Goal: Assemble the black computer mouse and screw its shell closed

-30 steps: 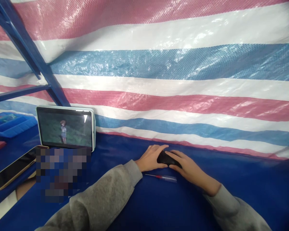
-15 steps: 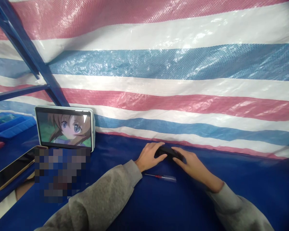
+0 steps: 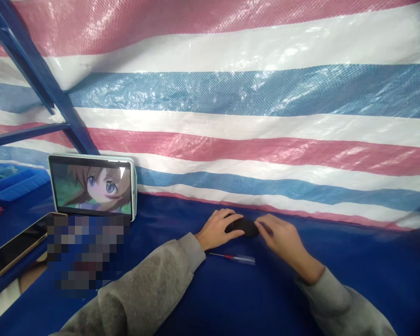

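A black, rounded computer mouse [image 3: 248, 227] rests on the blue tabletop. My left hand [image 3: 220, 229] grips its left end, thumb on the near side and fingers on the far side. At the mouse's right end is my right hand [image 3: 278, 233], thumb and fingertips pinched together against or just beside the edge. Whatever may be between those fingertips is too small to make out. A screwdriver [image 3: 233, 257] with a clear handle and a red collar lies in front of the mouse, its thin shaft pointing left.
On the left a propped-up phone or tablet [image 3: 93, 189] plays an animated picture. Another phone [image 3: 17, 247] lies nearer, beside a blurred patch. Behind it stands a blue tray [image 3: 24, 184]. Striped sheeting [image 3: 231, 126] closes off the back, and a blue metal frame [image 3: 45, 79] slants at upper left.
My right fingers have drawn together from a wide grip around the mouse to a pinch at its right end. More of the mouse's top shows. My left hand keeps its hold.
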`<state>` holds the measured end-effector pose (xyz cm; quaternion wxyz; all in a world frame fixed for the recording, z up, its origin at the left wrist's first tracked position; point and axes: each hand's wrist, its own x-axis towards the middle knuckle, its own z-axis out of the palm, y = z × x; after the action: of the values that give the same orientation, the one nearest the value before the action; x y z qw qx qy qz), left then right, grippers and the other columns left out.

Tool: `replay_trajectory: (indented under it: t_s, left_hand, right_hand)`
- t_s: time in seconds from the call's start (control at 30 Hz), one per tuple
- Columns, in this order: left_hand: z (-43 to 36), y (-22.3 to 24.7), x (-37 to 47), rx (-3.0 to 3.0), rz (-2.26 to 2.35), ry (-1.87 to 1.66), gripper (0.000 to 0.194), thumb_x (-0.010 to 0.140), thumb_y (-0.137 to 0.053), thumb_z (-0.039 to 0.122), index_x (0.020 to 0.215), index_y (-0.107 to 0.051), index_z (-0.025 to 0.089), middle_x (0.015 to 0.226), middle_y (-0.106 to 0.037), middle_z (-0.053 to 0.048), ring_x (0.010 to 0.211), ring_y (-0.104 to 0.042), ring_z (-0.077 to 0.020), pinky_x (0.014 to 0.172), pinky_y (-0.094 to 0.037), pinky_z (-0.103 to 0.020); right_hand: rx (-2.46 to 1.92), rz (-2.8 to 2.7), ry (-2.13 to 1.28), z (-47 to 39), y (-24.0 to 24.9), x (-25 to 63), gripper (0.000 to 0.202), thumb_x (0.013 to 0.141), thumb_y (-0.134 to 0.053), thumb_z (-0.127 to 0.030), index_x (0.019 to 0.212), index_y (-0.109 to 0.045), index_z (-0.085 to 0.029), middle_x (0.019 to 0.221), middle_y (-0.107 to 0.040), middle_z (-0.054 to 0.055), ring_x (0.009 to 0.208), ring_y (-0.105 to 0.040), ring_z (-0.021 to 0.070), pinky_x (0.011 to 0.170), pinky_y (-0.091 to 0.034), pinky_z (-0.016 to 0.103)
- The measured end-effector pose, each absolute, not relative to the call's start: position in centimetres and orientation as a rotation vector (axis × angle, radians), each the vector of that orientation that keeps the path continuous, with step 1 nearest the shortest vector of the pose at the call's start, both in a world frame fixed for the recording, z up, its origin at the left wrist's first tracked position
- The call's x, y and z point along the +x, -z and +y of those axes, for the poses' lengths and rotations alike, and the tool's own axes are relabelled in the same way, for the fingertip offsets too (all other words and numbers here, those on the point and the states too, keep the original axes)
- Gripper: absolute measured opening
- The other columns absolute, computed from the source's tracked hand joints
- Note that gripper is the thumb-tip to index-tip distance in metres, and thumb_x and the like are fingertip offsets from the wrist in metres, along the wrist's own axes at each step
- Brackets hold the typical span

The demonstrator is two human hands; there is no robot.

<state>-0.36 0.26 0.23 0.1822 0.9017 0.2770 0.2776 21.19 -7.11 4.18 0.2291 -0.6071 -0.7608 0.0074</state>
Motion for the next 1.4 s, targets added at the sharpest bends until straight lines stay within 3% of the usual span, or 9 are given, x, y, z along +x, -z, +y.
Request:
replay_trajectory:
  t_s: [0.1,0.17,0.27,0.5,0.8,0.97,1.2,1.4]
  left_hand:
    - [0.4,-0.2,-0.4,2.487,0.805,-0.789,0.043,0.091,-0.060,0.046,0.130,-0.057,0.028,0.127,-0.058,-0.005,0.117,-0.055,-0.0226,0.103,-0.041,-0.038]
    - [0.4,-0.2,-0.4,2.445,0.819,-0.797,0.039,0.093,-0.059,0.045,0.128,-0.059,0.028,0.127,-0.058,-0.005,0.117,-0.055,-0.0221,0.104,-0.040,-0.037]
    - [0.4,-0.3,-0.4,2.380,0.829,-0.814,0.035,0.095,-0.054,0.043,0.127,-0.060,0.028,0.126,-0.058,-0.005,0.117,-0.055,-0.0218,0.105,-0.039,-0.037]
    - [0.8,-0.7,-0.5,2.101,0.746,-0.955,0.033,0.100,-0.044,0.041,0.115,-0.067,0.022,0.115,-0.065,-0.005,0.109,-0.060,-0.0194,0.100,-0.043,-0.032]
    - [1.1,-0.7,-0.6,1.813,0.850,-1.139,0.041,0.101,-0.039,0.042,0.098,-0.071,0.017,0.099,-0.070,-0.005,0.096,-0.065,-0.0193,0.091,-0.048,-0.030]
    - [0.9,-0.7,-0.8,1.859,0.849,-1.224,0.031,0.099,-0.046,0.036,0.098,-0.070,0.018,0.097,-0.071,-0.005,0.093,-0.065,-0.0190,0.089,-0.048,-0.030]
    - [0.4,-1.2,-1.0,2.036,0.746,-1.244,0.020,0.095,-0.053,0.027,0.103,-0.069,0.019,0.096,-0.069,-0.005,0.094,-0.064,-0.0193,0.090,-0.048,-0.031]
    - [0.2,-1.0,-0.9,2.055,0.734,-1.267,0.020,0.088,-0.066,0.034,0.100,-0.071,0.019,0.099,-0.070,-0.006,0.094,-0.065,-0.0205,0.090,-0.049,-0.033]
  right_hand:
    - [-1.715,-2.415,-0.408,-7.9,-6.0,20.7,0.022,0.090,-0.052,-0.036,0.082,-0.068,-0.022,0.064,-0.065,0.001,0.061,-0.060,0.0162,0.059,-0.038,0.028]
    - [-1.812,-2.508,-0.582,-8.5,-6.7,20.1,0.016,0.080,-0.066,-0.038,0.085,-0.068,-0.024,0.066,-0.066,0.000,0.061,-0.060,0.0173,0.056,-0.034,0.027]
    - [-1.916,-2.566,-0.649,-9.0,-6.4,19.2,0.025,0.072,-0.073,-0.036,0.093,-0.068,-0.025,0.078,-0.069,0.003,0.071,-0.063,0.0217,0.059,-0.033,0.028]
    - [-1.781,-2.589,-0.564,-8.8,-5.9,19.0,0.010,0.081,-0.064,-0.029,0.090,-0.065,-0.023,0.077,-0.066,0.002,0.074,-0.062,0.0196,0.063,-0.036,0.028]
    - [-1.605,-2.247,-0.484,-7.5,-12.1,19.5,0.018,0.088,-0.055,-0.036,0.085,-0.066,-0.022,0.075,-0.066,0.001,0.066,-0.060,0.0151,0.062,-0.043,0.027]
    - [-1.553,-1.955,-0.502,-6.2,-15.0,18.9,0.024,0.087,-0.055,-0.043,0.085,-0.065,-0.022,0.070,-0.069,-0.001,0.055,-0.061,0.0138,0.058,-0.046,0.026]
    - [-1.531,-1.655,-0.294,-6.3,-14.1,19.0,0.027,0.084,-0.061,-0.047,0.088,-0.067,-0.021,0.071,-0.070,0.001,0.055,-0.065,0.0156,0.056,-0.051,0.027]
    - [-1.505,-1.637,-0.266,-6.2,-13.5,18.6,0.028,0.084,-0.061,-0.046,0.090,-0.067,-0.020,0.075,-0.072,0.003,0.057,-0.067,0.0159,0.058,-0.052,0.027]
